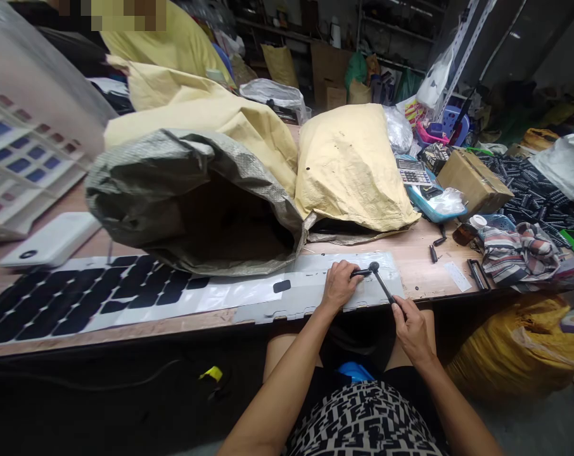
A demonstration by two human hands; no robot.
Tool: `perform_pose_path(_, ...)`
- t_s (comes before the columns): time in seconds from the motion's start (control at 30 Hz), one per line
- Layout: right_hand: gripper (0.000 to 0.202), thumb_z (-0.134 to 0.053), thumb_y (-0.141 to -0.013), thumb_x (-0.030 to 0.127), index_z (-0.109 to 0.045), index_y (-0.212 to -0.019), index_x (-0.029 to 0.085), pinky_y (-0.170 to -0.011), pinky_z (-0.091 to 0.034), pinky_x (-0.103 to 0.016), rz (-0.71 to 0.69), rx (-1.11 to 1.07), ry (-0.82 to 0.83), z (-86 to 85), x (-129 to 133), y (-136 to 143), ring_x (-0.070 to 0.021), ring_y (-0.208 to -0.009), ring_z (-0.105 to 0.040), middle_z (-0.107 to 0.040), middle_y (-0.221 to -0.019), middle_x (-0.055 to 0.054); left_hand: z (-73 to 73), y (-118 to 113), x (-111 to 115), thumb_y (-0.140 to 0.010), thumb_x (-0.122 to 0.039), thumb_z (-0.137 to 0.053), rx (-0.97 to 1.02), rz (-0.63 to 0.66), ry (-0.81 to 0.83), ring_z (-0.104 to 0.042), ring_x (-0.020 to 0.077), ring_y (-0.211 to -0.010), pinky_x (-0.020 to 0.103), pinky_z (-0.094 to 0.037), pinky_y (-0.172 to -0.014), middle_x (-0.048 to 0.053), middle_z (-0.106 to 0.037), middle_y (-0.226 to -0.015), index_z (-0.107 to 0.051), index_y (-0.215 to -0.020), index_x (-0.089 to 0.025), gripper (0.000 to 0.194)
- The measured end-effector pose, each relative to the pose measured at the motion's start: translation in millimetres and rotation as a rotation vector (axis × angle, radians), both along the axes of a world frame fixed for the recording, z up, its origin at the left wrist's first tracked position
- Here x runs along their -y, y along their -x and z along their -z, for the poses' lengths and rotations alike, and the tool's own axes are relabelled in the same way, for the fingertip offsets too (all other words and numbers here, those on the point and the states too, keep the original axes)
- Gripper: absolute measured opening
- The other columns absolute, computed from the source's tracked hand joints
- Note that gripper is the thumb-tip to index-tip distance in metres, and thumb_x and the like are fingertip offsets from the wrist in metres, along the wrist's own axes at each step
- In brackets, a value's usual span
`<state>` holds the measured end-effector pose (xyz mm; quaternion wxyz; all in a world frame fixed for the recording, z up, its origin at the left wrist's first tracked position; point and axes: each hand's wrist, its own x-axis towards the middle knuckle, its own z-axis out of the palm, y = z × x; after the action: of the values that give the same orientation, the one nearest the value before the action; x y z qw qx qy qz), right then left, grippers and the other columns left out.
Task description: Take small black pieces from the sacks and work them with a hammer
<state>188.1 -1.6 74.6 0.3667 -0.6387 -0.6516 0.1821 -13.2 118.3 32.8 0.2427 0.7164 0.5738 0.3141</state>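
My right hand (413,326) is closed around the lower end of a hammer-like tool (384,285) with a metal shaft and a round black head. My left hand (339,284) is closed on a short black rod-shaped piece (362,272), low over the table. The tool's head meets or overlaps the rod's right end; whether they are joined I cannot tell. Beneath both lies a grey-white board (310,278), with a small black rounded pad (282,286) left of my left hand. A sheet of black pads (82,297) extends to the left.
An open woven sack (149,190) gapes toward me, beside a second yellow sack (348,164). Loose black pieces (433,253), a brown bottle (465,234), a striped cloth (519,250) and a cardboard box (474,180) are at right. A person in yellow (173,38) is behind.
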Motion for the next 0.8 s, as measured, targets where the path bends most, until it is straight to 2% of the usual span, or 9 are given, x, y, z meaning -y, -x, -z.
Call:
perform_pose_path(0.17, 0.034, -0.049, -0.099, 0.04, -0.072, -0.115, 0.021, -0.094, -0.055, -0.036, 0.014, 0.014, 0.022, 4.2, -2.4, 1.8, -0.0223, -0.1, -0.069, -0.073, -0.105, -0.009, -0.6, -1.0, -0.2, -0.088, -0.028, -0.069, 0.012, -0.006, -0.002, -0.053, 0.0253, -0.102, 0.039, -0.041, -0.092, 0.005, -0.066, -0.103, -0.071, -0.103, -0.025, 0.015)
perform_pose_path(0.4, 0.034, -0.047, -0.1, 0.04, -0.071, -0.116, 0.022, -0.092, -0.055, -0.034, -0.058, 0.039, 0.022, 3.6, -3.5, 14.5, -0.0212, -0.099, -0.068, -0.072, -0.102, -0.008, -1.0, -0.8, -1.6, -0.089, -0.028, -0.069, 0.028, -0.009, 0.026, -0.053, 0.0247, -0.101, 0.039, -0.041, -0.092, 0.004, -0.065, -0.101, -0.071, -0.103, -0.025, 0.015)
perform_pose_path(0.5, 0.034, -0.046, -0.1, 0.038, -0.071, -0.116, 0.022, -0.091, -0.053, -0.032, -0.059, 0.09, 0.012, 2.5, -10.9, 11.5, -0.0202, -0.097, -0.068, -0.072, -0.101, -0.007, -2.2, -0.7, -1.9, -0.087, -0.027, -0.07, 0.039, 0.002, 0.028, -0.053, 0.0244, -0.101, 0.039, -0.041, -0.093, 0.004, -0.065, -0.1, -0.071, -0.102, -0.026, 0.015)
perform_pose_path(0.6, 0.034, -0.047, -0.1, 0.037, -0.07, -0.119, 0.022, -0.089, -0.05, -0.031, 0.035, 0.233, -0.018, -1.4, -31.9, -2.0, -0.0204, -0.098, -0.065, -0.07, -0.105, -0.008, -4.5, -0.4, -1.4, -0.085, -0.024, -0.071, 0.036, 0.007, 0.014, -0.053, 0.0246, -0.101, 0.039, -0.041, -0.095, 0.005, -0.065, -0.1, -0.071, -0.101, -0.024, 0.016)
perform_pose_path(0.8, 0.029, -0.052, -0.096, 0.03, -0.071, -0.116, 0.021, -0.078, -0.039, -0.029, 0.267, 0.576, 0.016, 2.3, -99.1, -33.9, -0.0205, -0.094, -0.056, -0.065, -0.101, -0.008, -9.4, -0.3, 0.6, -0.087, -0.024, -0.068, 0.016, 0.008, 0.015, -0.053, 0.0244, -0.101, 0.039, -0.042, -0.095, 0.005, -0.065, -0.101, -0.071, -0.101, -0.023, 0.014)
